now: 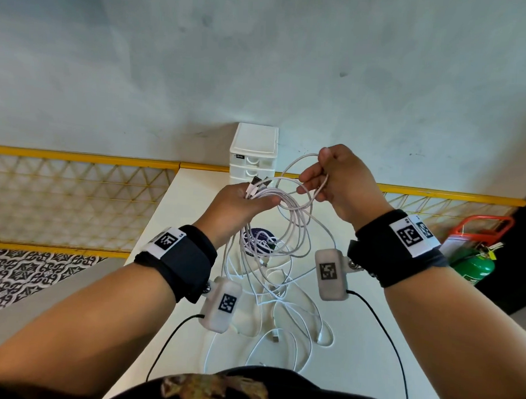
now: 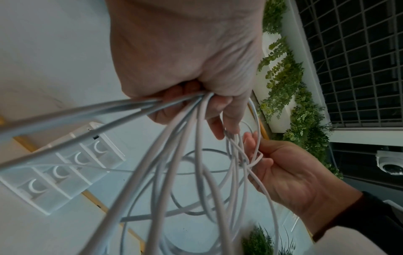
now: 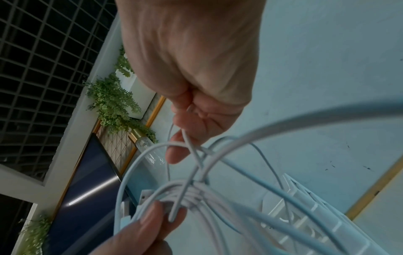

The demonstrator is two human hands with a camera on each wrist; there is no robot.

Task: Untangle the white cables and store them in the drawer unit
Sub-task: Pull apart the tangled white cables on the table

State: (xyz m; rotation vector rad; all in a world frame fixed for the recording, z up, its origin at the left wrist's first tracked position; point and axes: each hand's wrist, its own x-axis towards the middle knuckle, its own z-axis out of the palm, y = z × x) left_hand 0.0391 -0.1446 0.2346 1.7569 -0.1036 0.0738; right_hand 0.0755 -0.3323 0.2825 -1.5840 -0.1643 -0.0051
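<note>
Gripping bunched white cables (image 1: 288,218), plugs apparently pointing away, left hand (image 1: 240,207); right hand (image 1: 335,181) pinches one loop

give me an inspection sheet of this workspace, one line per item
surface: white table, set against a yellow rail.
job's things: white cables in a tangled bunch, part lifted, part lying on the table; drawer unit at the far edge, drawers appear shut.
clutter: dark round object under the hanging loops; cannot tell what it is.
grips: left hand holds a bunch of cable ends; right hand pinches one loop, above the table.
cables: black leads run from the wrist cameras toward the body.
surroundings: grey wall; green extinguisher at right; patterned floor at left.
</note>
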